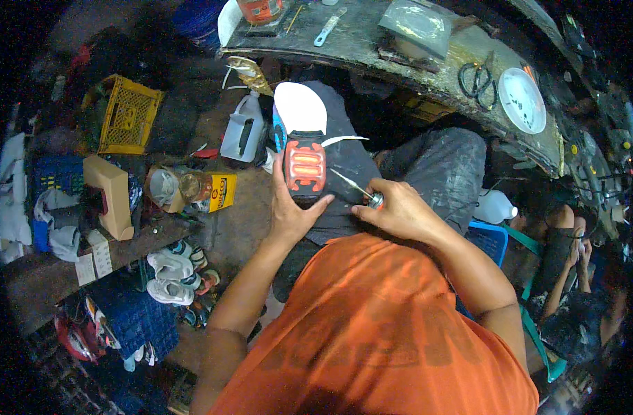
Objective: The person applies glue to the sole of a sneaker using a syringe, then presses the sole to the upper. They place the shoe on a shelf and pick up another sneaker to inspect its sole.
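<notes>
A shoe [307,166] rests over my lap with its sole facing up. The sole is white at the far end and dark with an orange-red patterned heel at the near end. My left hand [292,214] grips that heel, fingers along the left side and thumb across the near edge. A pale strip [344,139] sticks out loose from the shoe's right side. In my right hand [403,209] is a slim pointed tool [351,184] with a silver and orange handle. Its tip points toward the heel, and whether it touches cannot be made out.
Ahead runs a worn workbench [358,52] bearing a putty knife [329,28], scissors [476,79] and a white bowl [522,100]. A plastic jug [244,131], yellow crate [131,114] and several shoes [171,277] stand left. Another person's hands [579,250] show far right.
</notes>
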Tool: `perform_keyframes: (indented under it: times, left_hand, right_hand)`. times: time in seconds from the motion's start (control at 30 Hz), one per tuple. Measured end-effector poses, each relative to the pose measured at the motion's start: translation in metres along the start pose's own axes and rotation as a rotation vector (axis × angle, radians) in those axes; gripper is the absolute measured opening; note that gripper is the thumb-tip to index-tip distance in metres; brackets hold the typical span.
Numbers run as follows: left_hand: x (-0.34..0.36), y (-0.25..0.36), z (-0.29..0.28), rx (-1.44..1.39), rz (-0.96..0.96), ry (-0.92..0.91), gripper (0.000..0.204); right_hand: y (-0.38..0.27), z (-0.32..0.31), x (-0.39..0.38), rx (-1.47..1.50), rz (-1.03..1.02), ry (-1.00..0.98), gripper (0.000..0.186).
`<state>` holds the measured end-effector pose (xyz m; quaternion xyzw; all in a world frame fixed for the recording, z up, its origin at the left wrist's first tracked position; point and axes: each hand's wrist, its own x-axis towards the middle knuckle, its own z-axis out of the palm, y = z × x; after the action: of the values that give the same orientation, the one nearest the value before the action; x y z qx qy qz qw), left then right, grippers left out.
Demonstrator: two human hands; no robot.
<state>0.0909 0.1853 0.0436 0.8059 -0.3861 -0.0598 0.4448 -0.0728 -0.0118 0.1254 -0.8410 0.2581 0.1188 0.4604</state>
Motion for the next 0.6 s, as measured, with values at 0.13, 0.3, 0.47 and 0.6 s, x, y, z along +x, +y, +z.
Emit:
perform_keyframes:
  times: [0.13, 0.3, 0.47, 0.6]
  left_hand:
    - [-0.002, -0.002, -0.007, 0.116, -0.01, -0.021, 0.135]
    - [0.0, -0.005, -0.002, 0.05, 0.126, 0.011, 0.129]
    - [-0.003, -0.008, 0.004, -0.063, 0.1, -0.057, 0.128]
    - [-0.004, -0.008, 0.004, -0.121, 0.049, -0.064, 0.127]
  right_hand:
    - [0.001, -0.005, 0.002, -0.114, -0.007, -0.005, 0.045]
    - [-0.003, -0.001, 0.006, -0.215, -0.019, 0.016, 0.039]
    - [-0.002, 0.001, 0.014, -0.297, -0.074, 0.004, 0.038]
    - [-0.001, 0.001, 0.02, -0.371, -0.087, 0.008, 0.037]
